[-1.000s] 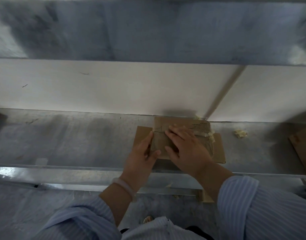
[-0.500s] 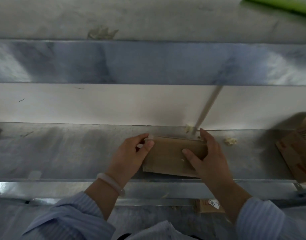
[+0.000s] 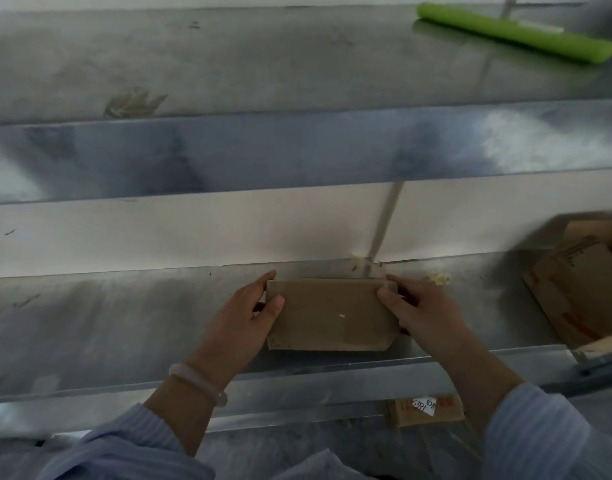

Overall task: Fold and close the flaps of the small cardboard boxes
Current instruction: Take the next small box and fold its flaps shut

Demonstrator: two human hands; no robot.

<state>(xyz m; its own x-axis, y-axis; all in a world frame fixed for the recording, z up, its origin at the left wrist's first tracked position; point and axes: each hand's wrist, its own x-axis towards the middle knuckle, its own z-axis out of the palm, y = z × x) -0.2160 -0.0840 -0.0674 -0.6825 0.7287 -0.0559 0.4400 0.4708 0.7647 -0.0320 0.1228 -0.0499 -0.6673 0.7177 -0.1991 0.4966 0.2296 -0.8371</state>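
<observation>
On the steel bench point(image 3: 124, 323), left hand point(image 3: 242, 320) and right hand point(image 3: 422, 313) are gripping opposite ends of the small cardboard box point(image 3: 329, 313), contents hidden; bigger box point(image 3: 581, 282) sitting at right.

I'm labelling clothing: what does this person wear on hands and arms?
The left sleeve and right sleeve are light blue with fine stripes. A pale, smooth bangle circles the left wrist. The left hand and right hand are bare, no gloves.

White tag point(image 3: 424, 405) on cardboard scrap point(image 3: 448, 413) under table point(image 3: 124, 327) is showing handwritten nos., approx. "5391" and "83__", rest unclear. Red print on carton point(image 3: 581, 296) at right is blurring, illegible.
</observation>
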